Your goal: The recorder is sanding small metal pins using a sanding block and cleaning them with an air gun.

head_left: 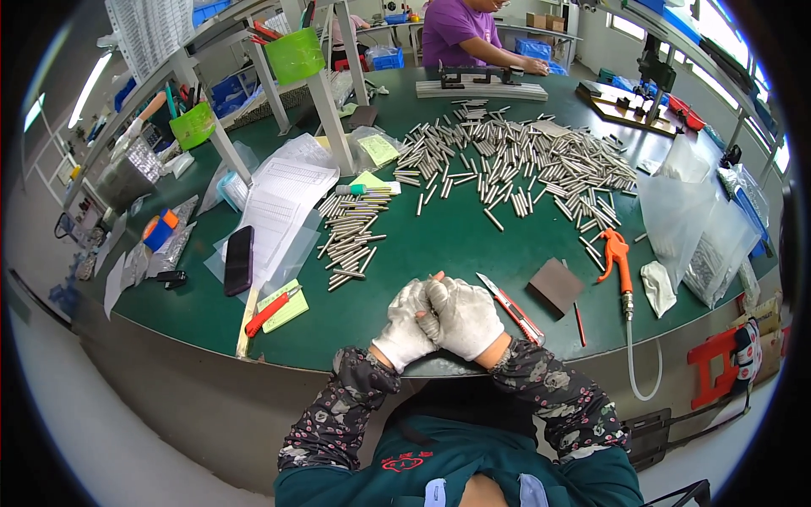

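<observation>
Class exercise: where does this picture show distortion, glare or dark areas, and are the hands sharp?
Head view: the front edge of the green table bows, and black fills the corners; head view: the strip lamp at upper left is washed out, and metal rods glint; head view: left hand and right hand, in pale gloves, look fairly sharp.

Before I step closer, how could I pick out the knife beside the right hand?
On the green table, find the white-gloved right hand at the near edge. To its right lies a red-and-silver utility knife, left of the brown block. Unlike the red cutter on yellow notes, it lies directly on the table.
</observation>
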`<state>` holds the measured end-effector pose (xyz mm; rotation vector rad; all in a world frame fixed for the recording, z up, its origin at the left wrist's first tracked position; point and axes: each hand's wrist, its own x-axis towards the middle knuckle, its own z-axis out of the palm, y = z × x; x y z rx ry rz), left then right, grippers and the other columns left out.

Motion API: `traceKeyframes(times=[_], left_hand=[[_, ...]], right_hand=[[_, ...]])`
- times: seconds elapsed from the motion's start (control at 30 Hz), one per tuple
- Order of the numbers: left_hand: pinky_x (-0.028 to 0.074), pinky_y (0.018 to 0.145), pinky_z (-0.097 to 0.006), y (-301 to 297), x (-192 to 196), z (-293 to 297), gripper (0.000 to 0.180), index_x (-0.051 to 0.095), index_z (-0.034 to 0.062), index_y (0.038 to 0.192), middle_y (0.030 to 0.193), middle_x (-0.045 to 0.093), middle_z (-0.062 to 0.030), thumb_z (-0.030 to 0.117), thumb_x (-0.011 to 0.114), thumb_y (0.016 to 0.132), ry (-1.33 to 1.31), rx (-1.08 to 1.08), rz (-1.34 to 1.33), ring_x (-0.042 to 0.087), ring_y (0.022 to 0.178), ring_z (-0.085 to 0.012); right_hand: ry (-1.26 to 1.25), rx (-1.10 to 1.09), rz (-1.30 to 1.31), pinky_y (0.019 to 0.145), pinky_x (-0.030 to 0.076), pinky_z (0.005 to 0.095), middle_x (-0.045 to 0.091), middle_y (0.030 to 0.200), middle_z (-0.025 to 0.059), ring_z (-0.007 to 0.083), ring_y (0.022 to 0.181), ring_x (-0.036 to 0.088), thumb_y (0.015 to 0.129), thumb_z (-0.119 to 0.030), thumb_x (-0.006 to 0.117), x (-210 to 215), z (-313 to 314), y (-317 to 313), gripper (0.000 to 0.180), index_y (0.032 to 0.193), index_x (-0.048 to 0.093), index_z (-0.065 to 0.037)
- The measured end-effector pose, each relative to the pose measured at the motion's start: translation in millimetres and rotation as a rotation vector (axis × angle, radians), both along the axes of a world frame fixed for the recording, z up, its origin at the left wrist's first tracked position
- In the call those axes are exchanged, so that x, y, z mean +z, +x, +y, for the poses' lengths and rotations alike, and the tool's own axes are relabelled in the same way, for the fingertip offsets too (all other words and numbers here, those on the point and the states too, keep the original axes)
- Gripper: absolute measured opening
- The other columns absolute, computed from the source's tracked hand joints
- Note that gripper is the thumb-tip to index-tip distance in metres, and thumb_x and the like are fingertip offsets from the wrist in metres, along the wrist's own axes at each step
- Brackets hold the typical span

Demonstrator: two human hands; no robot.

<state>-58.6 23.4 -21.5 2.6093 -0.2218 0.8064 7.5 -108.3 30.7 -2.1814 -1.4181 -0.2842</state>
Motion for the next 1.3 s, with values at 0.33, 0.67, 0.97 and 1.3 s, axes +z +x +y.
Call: traceKeyframes(times=[0.33,0.67,0.97,1.3], left_hand=[[0.045,0.094,-0.044,-1.5,11.7,-7.5,0.045,0.060,0.0053,0.110,0.109,0.060,-0.0140,0.030,0.071,0.074,0.019,0.169,0.042,0.055,0.107,-0.0326],[0.034,0.107,-0.044,-6.9,10.7,-7.3,0.076,0.048,0.0035,0.131,0.129,0.048,-0.0157,0.038,0.075,0.069,0.065,0.220,0.176,0.043,0.123,-0.0336],[0.039,0.104,-0.037,-11.5,8.4,17.9,0.070,0.041,0.0059,0.140,0.135,0.047,-0.0123,0.022,0.074,0.080,-0.942,-0.001,-0.224,0.040,0.130,-0.0252],[0.049,0.091,-0.033,-8.1,7.1,17.1,0.061,0.045,0.0044,0.133,0.132,0.048,-0.0129,0.031,0.072,0.085,-0.785,0.110,-0.273,0.047,0.121,-0.0237]], right_hand=[[-0.071,0.031,-0.054,0.067,0.052,0.0437,0.065,0.096,0.0168,0.0303,0.083,0.065,0.086,-0.042,0.056,8.6,-1.0,-1.5,0.043,0.102,0.060,-0.002],[0.001,0.050,-0.084,0.053,0.049,0.0404,0.062,0.076,0.0106,0.0268,0.064,0.065,0.088,-0.033,0.056,-6.0,-3.0,3.2,0.028,0.094,0.059,-0.006],[0.352,-0.090,-0.076,0.050,0.049,0.0391,0.057,0.068,0.0096,0.0287,0.057,0.061,0.077,-0.017,0.066,16.1,-8.2,17.8,0.015,0.074,0.055,-0.008],[0.492,-0.166,0.831,0.056,0.051,0.0332,0.062,0.067,0.0105,0.0197,0.059,0.064,0.087,-0.016,0.061,-15.1,5.9,19.6,0.017,0.081,0.061,0.000]])
